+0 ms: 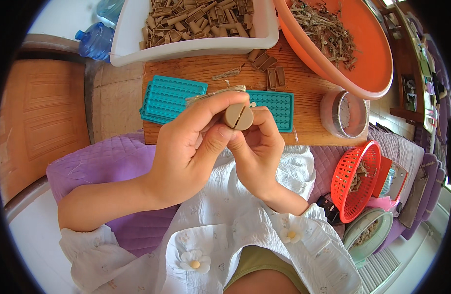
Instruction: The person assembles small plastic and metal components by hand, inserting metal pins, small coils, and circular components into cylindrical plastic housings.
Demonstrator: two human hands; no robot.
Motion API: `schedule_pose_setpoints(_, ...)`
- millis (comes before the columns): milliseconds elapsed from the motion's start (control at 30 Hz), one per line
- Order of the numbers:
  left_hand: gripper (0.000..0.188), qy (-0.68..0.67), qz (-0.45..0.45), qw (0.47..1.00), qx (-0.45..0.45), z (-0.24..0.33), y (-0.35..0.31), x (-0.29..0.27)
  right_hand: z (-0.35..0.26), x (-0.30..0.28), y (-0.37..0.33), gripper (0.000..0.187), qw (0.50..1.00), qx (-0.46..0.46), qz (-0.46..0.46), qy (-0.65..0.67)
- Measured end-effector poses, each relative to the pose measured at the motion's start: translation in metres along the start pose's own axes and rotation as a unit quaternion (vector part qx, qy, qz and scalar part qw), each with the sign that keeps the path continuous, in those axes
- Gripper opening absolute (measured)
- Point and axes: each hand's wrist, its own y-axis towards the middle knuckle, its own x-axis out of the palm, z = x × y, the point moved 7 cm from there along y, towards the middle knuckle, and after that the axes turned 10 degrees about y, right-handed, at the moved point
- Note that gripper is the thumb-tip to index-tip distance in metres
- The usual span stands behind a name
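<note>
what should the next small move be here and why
I'd probably squeeze the tan cylinder gently between the left hand and right hand. A dark slit runs across its round end, which suggests two halves not quite pressed together, and both hands already grip it, so no regrasp seems needed.

Blue plastic jug at upper left, panelled wooden door, purple quilted cover
</note>
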Motion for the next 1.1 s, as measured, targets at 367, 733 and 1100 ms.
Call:
schedule_pose_setpoints(367, 0.038, 0.209, -0.087, 0.962, 0.149, 0.018, 0.000, 0.013, -0.018, 0.029, -0.008, 0.008, 0.990, -0.040, -0.075, -0.109)
schedule_pose_setpoints(733, 0.039, 0.031, -0.096, 0.993, -0.065, -0.006, -0.001, 0.012, -0.006, 0.006, 0.000, 0.021, 0.980, 0.082, -0.170, -0.063)
schedule_pose_setpoints(1100, 0.038, -0.263, -0.151, 0.881, -0.363, -0.036, -0.016, 0.025, -0.070, -0.237, 0.036, 0.017, 0.828, 0.049, 0.161, -0.535)
